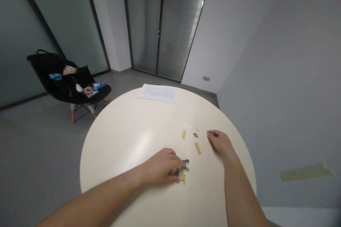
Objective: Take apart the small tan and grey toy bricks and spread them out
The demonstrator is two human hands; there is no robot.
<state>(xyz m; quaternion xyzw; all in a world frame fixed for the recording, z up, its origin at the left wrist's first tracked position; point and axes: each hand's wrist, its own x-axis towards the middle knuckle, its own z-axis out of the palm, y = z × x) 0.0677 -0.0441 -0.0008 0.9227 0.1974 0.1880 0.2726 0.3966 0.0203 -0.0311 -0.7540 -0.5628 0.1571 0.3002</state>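
Observation:
My left hand (166, 166) rests low on the round table, its thumb and fingers closed around a small tan and dark grey toy-brick assembly (182, 174). Part of that assembly is hidden behind the fingers. To the right, my right hand (220, 141) is near the tabletop with thumb and fingertips pinched together. Whatever is between them, if anything, is too small to tell. Between the hands lie loose flat pieces: a tan plate (197, 148), another tan plate (184, 134) farther off, and a small grey piece (195, 135).
A printed sheet of paper (158, 93) lies at the far edge of the cream round table (114, 131). Beyond the table's left side stands a black chair (53, 88) with bags and small items on it. A wall (287, 113) rises at right.

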